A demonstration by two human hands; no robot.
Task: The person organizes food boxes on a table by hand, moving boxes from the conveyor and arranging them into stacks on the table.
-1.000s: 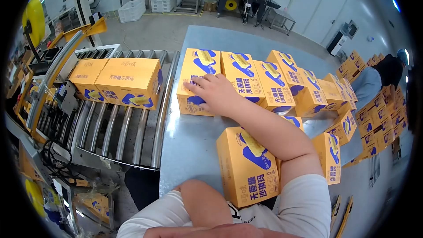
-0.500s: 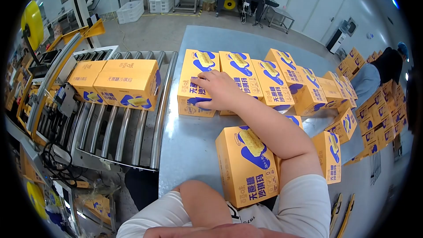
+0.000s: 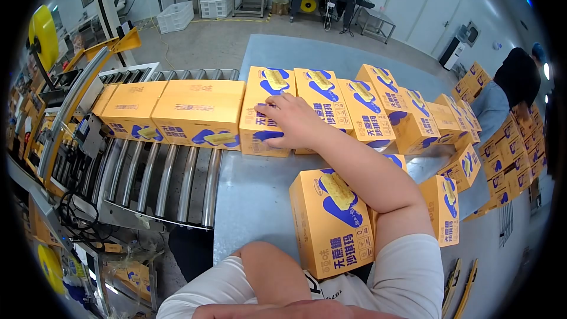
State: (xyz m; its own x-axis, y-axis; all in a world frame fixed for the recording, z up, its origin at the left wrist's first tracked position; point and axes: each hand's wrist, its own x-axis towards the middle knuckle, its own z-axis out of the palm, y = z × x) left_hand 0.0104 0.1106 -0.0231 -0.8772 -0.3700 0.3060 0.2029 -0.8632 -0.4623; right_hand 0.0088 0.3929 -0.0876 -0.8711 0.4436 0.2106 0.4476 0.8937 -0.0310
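The left arm [image 3: 269, 269] folds across the bottom edge, its hand out of view. Beyond a near carton [image 3: 333, 230], the right hand's [image 3: 289, 119] grip lies spread on the end carton [image 3: 256, 121], partly covering its print. This stands on the counter [image 3: 248, 212], meeting a carton on the rollers [image 3: 201, 103]. The distant person [image 3: 502, 97] is hard to make out.

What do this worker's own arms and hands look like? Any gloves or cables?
They're ordinary human ones. The right hand is ungloved, with no ring visible. A short white sleeve leaves the right forearm bare, with no watch, cables or markings showing. The left hand can't be made out.
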